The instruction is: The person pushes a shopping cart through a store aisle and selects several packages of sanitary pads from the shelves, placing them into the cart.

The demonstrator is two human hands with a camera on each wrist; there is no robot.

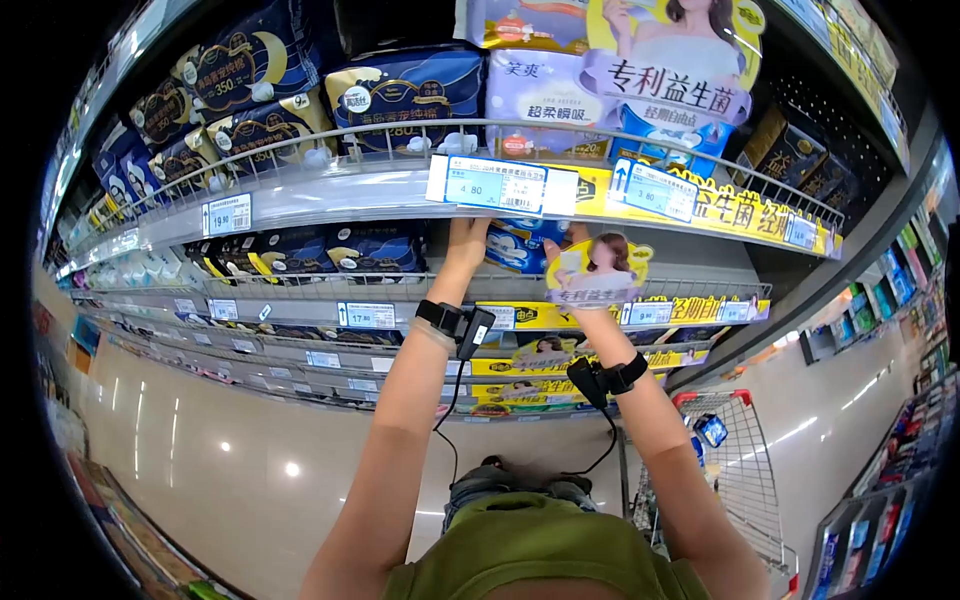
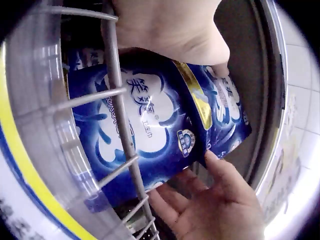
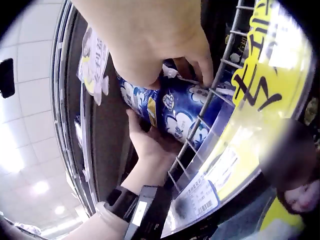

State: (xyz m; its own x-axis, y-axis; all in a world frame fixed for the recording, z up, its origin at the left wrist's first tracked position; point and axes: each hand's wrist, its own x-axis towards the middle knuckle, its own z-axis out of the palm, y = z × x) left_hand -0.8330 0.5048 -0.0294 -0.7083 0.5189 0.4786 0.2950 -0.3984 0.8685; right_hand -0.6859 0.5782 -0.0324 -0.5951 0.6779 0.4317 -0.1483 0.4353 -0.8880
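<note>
A blue sanitary pad pack [image 1: 515,246] with white flower shapes lies behind a wire rail, under the upper shelf's price strip. My left hand [image 1: 466,246] grips its left end; in the right wrist view its thumb lies along the pack's edge. At the other end my right hand [image 1: 572,248] holds on, partly behind a cardboard figure sign [image 1: 605,270]. The left wrist view shows the right thumb at the pack's [image 2: 140,120] edge, with fingers reaching beneath. A gold band crosses the blue wrapping there. The left fingertips are largely hidden in that view.
The wire rail [image 2: 120,95] runs along the shelf front. Above, the upper shelf [image 1: 330,190] holds navy packs [image 1: 405,95] and lilac packs [image 1: 535,88]. Navy packs [image 1: 375,250] also stand left of my hands. A shopping cart [image 1: 745,450] with a few items is at my right.
</note>
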